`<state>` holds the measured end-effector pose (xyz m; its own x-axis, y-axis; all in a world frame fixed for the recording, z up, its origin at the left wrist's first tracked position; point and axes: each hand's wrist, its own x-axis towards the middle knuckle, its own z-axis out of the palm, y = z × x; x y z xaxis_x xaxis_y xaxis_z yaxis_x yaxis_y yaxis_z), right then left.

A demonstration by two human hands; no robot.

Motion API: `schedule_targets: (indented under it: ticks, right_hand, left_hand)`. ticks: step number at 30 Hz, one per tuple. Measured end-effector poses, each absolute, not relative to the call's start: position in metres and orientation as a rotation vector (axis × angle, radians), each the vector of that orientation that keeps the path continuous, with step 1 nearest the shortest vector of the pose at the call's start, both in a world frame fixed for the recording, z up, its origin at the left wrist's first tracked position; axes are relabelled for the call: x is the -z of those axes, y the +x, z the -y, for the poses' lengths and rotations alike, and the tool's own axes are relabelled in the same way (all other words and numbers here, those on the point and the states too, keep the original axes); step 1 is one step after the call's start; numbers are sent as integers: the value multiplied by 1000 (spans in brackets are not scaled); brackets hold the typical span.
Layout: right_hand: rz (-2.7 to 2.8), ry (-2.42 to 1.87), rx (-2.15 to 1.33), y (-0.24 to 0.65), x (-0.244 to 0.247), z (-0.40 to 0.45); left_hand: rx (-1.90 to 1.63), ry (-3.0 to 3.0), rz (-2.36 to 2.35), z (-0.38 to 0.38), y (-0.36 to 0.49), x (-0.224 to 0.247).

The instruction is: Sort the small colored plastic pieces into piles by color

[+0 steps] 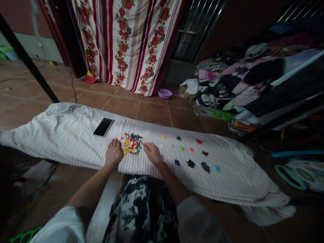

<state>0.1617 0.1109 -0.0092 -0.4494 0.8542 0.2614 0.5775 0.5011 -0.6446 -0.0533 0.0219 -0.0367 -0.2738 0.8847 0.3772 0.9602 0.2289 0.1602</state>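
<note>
A pile of small multicoloured pieces (132, 145), too small to make out their exact kind, lies on the striped cloth (83, 148). Just left of the pile, my left hand (114, 152) rests on the cloth with its fingers laid down, holding nothing visible. At the pile's right edge, my right hand (152, 152) is closed in a pinch, with a tiny red piece at its fingertips. Further right lie small groups sorted by colour, among them black pieces (191, 163), dark grey pieces (205, 167), purple pieces (177, 162), red pieces (199, 141) and blue pieces (217, 167).
A phone (103, 127) lies left of the pile. Beyond the cloth-covered surface are a tiled floor, a purple basin (165, 93), a floral curtain (129, 44) and a red broom (89, 77). Heaped clothes (227, 77) fill the right side.
</note>
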Motion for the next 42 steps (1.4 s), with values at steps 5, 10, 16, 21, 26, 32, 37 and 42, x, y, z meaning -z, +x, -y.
schedule_targets:
  ticks: [5,10,16,21,26,32,37,42]
  right_hand:
    - [2329,-1106,-690,153,21,-96]
    - [2366,-1074,-710,144,35,-83]
    - [2274,-1030,-750,136,33,-96]
    - [2249,-1122,-668,132,23,-119]
    - [2336,-1177,-646,115,16,-133]
    - [2455,-1329,-617,91,4,-143]
    - [2484,-1431,-526,87,-2,-150]
    - [2567,-1421,-506,81,-7,-151]
  left_hand:
    - [525,-1754,2318,-21,-52,32]
    - [534,-1753,2315,-21,-51,32]
    - [534,-1758,2307,-21,-51,32]
    - [523,-1760,2315,-21,-51,32]
    - [522,-1754,2322,-22,-51,32]
    - [510,-1749,2326,-22,-50,29]
    - [539,-1743,2327,-22,-50,30]
    - [576,-1745,2327,-22,-50,32]
